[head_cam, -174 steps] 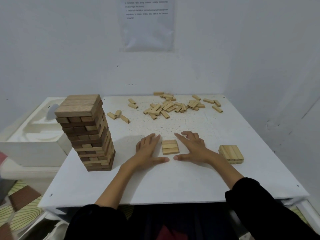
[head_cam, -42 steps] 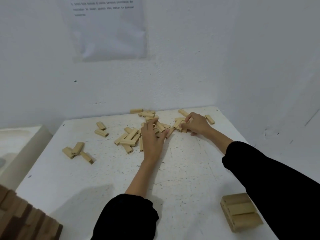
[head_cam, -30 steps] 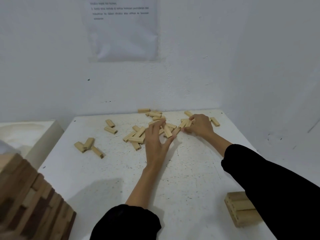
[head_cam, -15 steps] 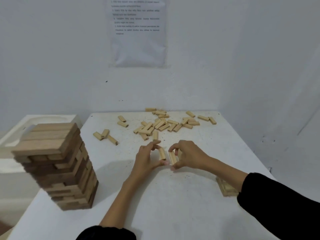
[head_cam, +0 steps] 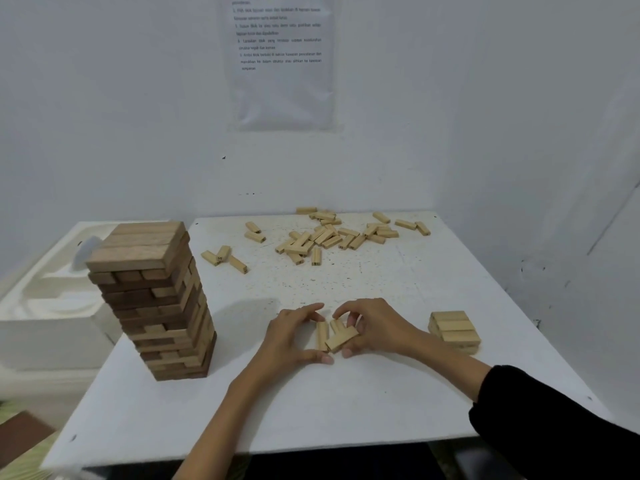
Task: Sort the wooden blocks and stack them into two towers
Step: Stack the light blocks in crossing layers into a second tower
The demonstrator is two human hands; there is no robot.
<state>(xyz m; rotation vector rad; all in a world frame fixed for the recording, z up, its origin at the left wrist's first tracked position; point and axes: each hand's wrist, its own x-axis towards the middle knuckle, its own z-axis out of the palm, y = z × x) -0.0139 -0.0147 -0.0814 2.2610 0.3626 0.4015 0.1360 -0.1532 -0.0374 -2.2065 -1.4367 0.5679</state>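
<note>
Left hand [head_cam: 289,336] and right hand [head_cam: 375,329]: both pinching three small pale wooden blocks [head_cam: 333,336] between them. Tall dark wooden block tower [head_cam: 152,299]: left of the left hand, on white worktop [head_cam: 311,403].

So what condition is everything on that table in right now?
Tall tower: standing upright, many layers.
Short stack: low, a few layers, near the right forearm.
Loose blocks: scattered flat at the far side.
Blocks between the hands: a few, askew, not yet lined up.
Left hand: fingers on those blocks.
Right hand: gripping those blocks.
</note>
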